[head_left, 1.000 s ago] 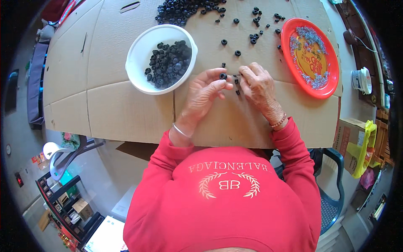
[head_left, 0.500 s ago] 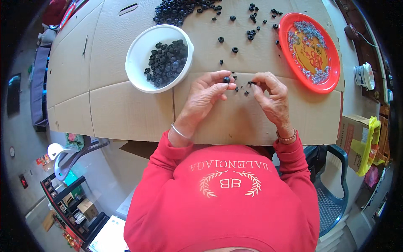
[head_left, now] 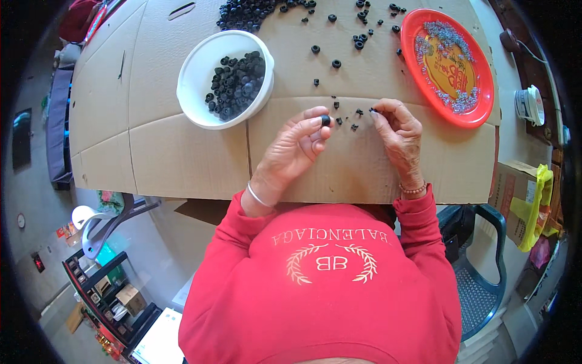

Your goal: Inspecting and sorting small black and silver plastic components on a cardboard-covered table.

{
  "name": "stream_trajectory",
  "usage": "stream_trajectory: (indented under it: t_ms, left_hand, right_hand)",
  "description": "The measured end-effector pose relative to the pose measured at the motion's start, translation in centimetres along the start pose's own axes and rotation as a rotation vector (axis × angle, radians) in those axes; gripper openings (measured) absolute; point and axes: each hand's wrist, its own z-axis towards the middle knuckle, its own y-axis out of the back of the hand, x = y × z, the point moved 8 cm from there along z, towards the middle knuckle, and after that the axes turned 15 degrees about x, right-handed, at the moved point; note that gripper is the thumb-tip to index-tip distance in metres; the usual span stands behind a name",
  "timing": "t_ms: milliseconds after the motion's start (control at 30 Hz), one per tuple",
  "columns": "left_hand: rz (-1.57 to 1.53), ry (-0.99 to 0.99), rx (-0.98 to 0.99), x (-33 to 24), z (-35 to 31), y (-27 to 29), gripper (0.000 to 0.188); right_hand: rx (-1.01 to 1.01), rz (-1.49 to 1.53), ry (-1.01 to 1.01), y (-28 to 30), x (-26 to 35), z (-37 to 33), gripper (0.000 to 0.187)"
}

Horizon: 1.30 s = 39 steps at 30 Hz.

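Observation:
My left hand grips a small round black rubber part between thumb and fingertips, just above the cardboard. To its right, my right hand is closed in a pinch, with a tiny black rubber scrap at the fingertips. Several loose black scraps lie on the cardboard between the two hands. Left of my left hand stands a white bowl partly filled with black rubber parts like the held one.
Cardboard covers the table. A heap of black parts lies at the far edge, with single ones scattered to its right. At the far right, a red plate carries small silvery clear pieces. A dark green chair stands below right.
My right hand has moved right, away from my left hand, with the scrap at its fingertips. My left hand has drawn slightly nearer me, still gripping the round part.

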Motion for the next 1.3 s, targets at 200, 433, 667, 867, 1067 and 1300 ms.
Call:
stream_trajectory:
  t_ms: [200, 433, 667, 867, 1067, 1300]
  left_hand:
    - [-0.050, -0.008, -0.001, 0.7, -0.3, -0.2, 0.022]
    - [-0.024, -0.004, -0.006, 0.8, -0.4, -0.1, 0.022]
    - [0.017, 0.006, -0.032, 1.0, -0.6, -0.3, 0.021]
    - [0.071, -0.007, -0.059, 1.4, -0.8, -0.9, 0.016]
    - [0.112, -0.003, -0.034, 1.5, -0.8, -1.5, 0.013]
    - [0.117, -0.014, -0.037, 1.7, -0.8, -1.8, 0.014]
  right_hand:
    - [0.089, 0.146, 0.044, -1.6, 2.2, -0.5, 0.013]
    - [0.095, 0.210, 0.011, -2.1, 1.4, -0.8, 0.014]
    - [0.206, 0.072, 0.196, -3.7, 4.5, -0.7, 0.018]
    - [0.148, -0.059, 0.267, -4.1, 6.1, -0.8, 0.021]
    - [0.175, 0.042, 0.158, -4.1, 5.1, -1.4, 0.019]
    - [0.134, 0.215, 0.061, -3.9, 4.5, -1.9, 0.017]
